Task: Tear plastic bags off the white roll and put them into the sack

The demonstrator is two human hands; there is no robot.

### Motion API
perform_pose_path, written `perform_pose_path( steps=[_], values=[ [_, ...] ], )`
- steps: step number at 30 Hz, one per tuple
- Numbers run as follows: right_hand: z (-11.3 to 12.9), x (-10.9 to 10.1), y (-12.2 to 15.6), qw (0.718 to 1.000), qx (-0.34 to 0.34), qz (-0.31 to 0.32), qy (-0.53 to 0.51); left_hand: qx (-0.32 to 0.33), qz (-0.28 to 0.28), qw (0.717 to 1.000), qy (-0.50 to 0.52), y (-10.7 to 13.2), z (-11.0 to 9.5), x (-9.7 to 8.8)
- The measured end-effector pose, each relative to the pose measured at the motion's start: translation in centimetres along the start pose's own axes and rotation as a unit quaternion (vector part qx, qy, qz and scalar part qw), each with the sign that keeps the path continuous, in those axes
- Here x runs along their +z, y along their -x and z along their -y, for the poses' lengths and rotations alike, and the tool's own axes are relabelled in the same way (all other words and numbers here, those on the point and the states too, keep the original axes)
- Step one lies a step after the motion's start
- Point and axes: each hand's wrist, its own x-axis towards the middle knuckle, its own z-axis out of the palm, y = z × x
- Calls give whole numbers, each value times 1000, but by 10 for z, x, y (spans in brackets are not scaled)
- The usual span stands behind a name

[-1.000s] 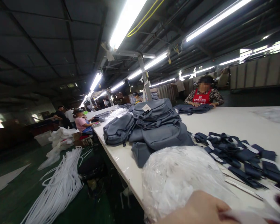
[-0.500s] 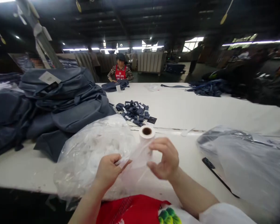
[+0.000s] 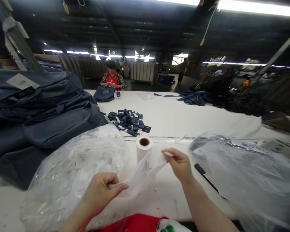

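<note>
My left hand [image 3: 100,195] is closed in a pinch on the near end of a thin clear plastic bag [image 3: 142,174]. My right hand [image 3: 180,164] pinches the far end of the same bag, so it stretches between both hands above the white table [image 3: 195,119]. Just behind the bag stands a white roll with a brown core [image 3: 144,147]. Left of my hands lies a big clear sack [image 3: 72,170] filled with white pieces.
Grey-blue backpacks [image 3: 43,112] are piled at the left. A heap of dark blue straps [image 3: 128,118] lies mid-table. A bagged dark item [image 3: 246,174] and a black strip [image 3: 203,172] lie at the right. A person in a red apron [image 3: 112,79] works across the table.
The view swung from the left side of the hall down to my hands. Over the last half second my hands drew apart, stretching the bag between them.
</note>
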Motion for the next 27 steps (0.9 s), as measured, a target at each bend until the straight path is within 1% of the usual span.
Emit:
perform_pose_path(
  steps=[1, 3, 5, 7, 8, 10, 12, 13, 14, 15, 16, 18, 19, 20, 22, 23, 24, 25, 26, 27],
  values=[
    [-14, -14, -7, 997, 49, -60, 12, -1, 6, 1000, -2, 0, 4, -5],
    [-44, -40, -20, 980, 119, -152, 47, 5, 7, 1000, 2, 0, 13, -15],
    [-71, -62, -32, 962, 147, -214, 80, 10, -5, 1000, 10, 0, 21, -23],
    [-85, -79, -39, 950, 149, -249, 112, 9, -35, 999, 14, 1, 27, -29],
    [-86, -84, -41, 945, 147, -260, 130, 9, -53, 999, 12, 2, 30, -31],
    [-73, -88, -40, 933, 129, -286, 176, 10, -83, 997, 4, 4, 35, -35],
    [-44, -79, -36, 929, 50, -297, 213, 9, -98, 995, 1, 7, 38, -39],
    [-26, -70, -34, 933, -29, -281, 222, 8, -102, 995, 2, 7, 40, -40],
    [-8, -59, -32, 939, -110, -246, 213, 5, -108, 994, 6, 8, 40, -41],
    [9, -46, -31, 950, -168, -176, 197, 2, -114, 993, 10, 9, 41, -41],
    [23, -32, -32, 957, -207, -86, 185, -2, -122, 992, 14, 9, 42, -42],
    [39, -5, -35, 953, -239, 67, 175, -9, -149, 989, 17, 11, 47, -43],
    [40, 7, -38, 947, -243, 121, 171, -11, -166, 986, 17, 11, 50, -43],
    [39, 17, -42, 942, -245, 155, 168, -11, -184, 983, 19, 12, 54, -43],
    [30, 32, -47, 935, -257, 182, 161, -18, -236, 971, 38, 12, 62, -43],
    [25, 37, -49, 932, -267, 183, 161, -32, -276, 959, 59, 12, 64, -43],
    [21, 40, -50, 929, -277, 182, 163, -50, -321, 941, 98, 11, 65, -43],
    [19, 42, -50, 926, -286, 180, 167, -66, -364, 916, 153, 10, 65, -44],
    [18, 44, -49, 924, -293, 178, 170, -70, -396, 889, 219, 10, 63, -45],
    [18, 45, -47, 923, -295, 178, 169, -61, -414, 865, 279, 9, 61, -47]
  ],
)
